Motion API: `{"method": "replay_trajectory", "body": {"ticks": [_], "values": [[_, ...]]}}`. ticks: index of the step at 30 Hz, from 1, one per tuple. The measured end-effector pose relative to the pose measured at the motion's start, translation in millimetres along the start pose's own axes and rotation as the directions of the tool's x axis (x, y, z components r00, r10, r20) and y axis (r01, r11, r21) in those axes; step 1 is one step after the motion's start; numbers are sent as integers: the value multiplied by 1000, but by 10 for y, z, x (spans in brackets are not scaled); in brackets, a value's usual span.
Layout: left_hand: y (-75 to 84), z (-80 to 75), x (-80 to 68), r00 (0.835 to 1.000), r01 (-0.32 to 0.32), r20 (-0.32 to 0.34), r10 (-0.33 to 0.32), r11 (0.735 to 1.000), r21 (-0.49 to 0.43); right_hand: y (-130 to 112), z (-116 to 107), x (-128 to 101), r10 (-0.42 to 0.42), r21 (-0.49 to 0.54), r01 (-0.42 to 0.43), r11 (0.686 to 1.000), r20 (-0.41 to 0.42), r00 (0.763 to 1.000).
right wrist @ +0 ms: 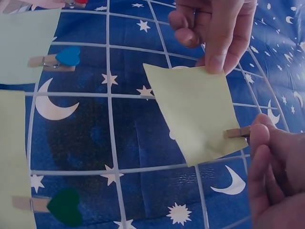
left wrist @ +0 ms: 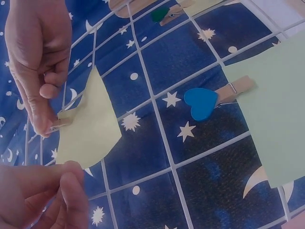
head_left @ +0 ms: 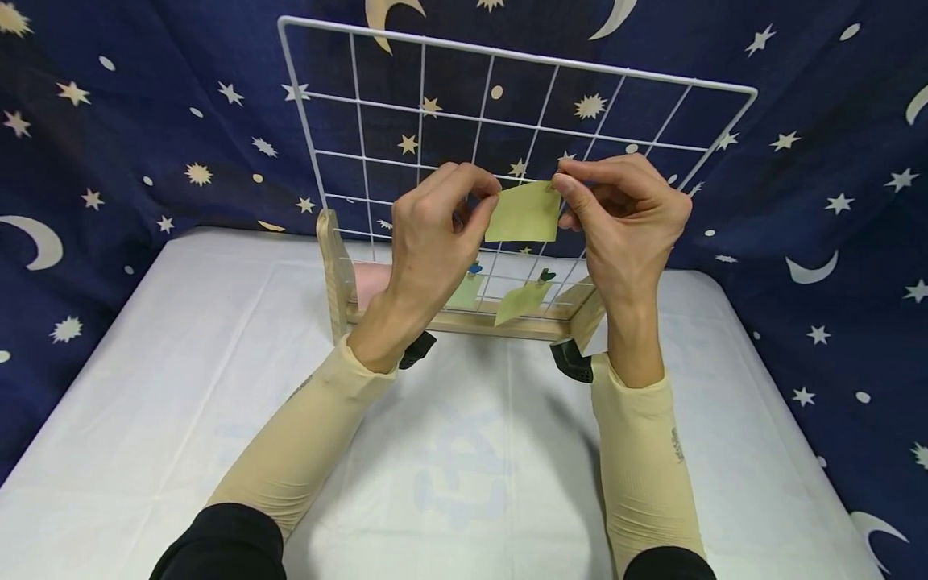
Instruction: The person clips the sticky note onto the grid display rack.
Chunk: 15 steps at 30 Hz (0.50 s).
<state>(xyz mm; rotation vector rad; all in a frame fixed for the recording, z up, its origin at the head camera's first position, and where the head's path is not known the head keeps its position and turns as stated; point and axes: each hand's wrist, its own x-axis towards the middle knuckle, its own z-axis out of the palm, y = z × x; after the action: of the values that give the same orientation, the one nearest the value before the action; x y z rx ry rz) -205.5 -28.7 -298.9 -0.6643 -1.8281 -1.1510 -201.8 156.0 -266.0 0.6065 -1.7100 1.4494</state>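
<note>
A yellow sticky note (head_left: 524, 213) is held up against the white wire grid (head_left: 518, 58). My left hand (head_left: 442, 217) pinches the note's left edge between thumb and fingers. With my right hand (head_left: 627, 205) I pinch a small wooden clothespin (right wrist: 237, 132) whose tip bites the note's right edge; my fingers cover its far end. Below hang a green note (head_left: 466, 292) under a clothespin with a blue heart (left wrist: 201, 104), and another yellow note (head_left: 524, 303) under one with a green heart (right wrist: 65, 206).
The grid stands in a wooden base (head_left: 464, 324) on a white-covered table (head_left: 449, 483). A pink note (head_left: 371, 282) hangs low on its left side. Behind it is a dark blue cloth (head_left: 181, 105) with moons and stars.
</note>
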Motion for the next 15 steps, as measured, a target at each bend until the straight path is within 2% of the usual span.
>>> {"method": "replay_trajectory", "body": {"ticks": [7,15], "values": [[-17,68,9,998,-29,-48,29,1000,-7,-6,-12,-3,-15,-117,14,993,-15,1000],[-53,113,9,984,-110,-134,118,992,66,-28,20,-6,-51,-207,47,977,-15,999]]}}
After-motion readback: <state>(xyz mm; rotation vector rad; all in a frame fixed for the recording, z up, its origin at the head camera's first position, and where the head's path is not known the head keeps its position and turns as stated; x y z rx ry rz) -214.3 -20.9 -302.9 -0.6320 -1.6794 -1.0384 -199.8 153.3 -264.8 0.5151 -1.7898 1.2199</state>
